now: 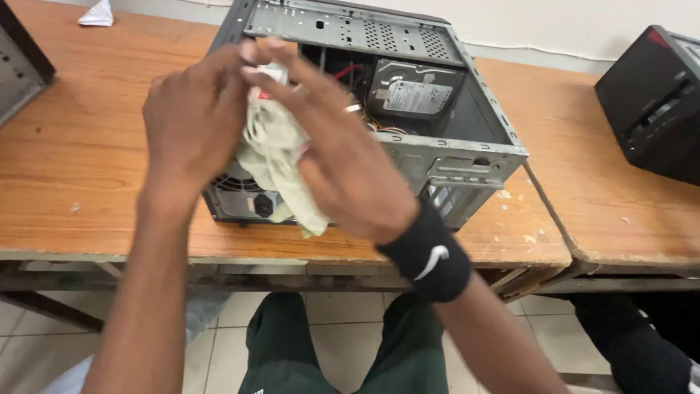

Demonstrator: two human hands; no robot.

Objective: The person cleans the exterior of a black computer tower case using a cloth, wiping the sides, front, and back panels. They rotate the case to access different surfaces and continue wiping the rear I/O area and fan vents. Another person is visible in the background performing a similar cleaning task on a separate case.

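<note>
We held a pale cloth (281,164) above the open PC case (445,157) on the table (80,160), left hand (191,120) & right hand (343,157) both pinching it. Soft, light, floppy; prob. best gripped bunched at its top.

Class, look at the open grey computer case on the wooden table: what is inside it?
Inside the computer case, a hard drive and red and yellow wires show. Both hands and the pale cloth hide its left side.

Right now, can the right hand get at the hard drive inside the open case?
Probably yes: the case is open on top and the hard drive lies uncovered, though the right hand and left hand hold a cloth.
</note>
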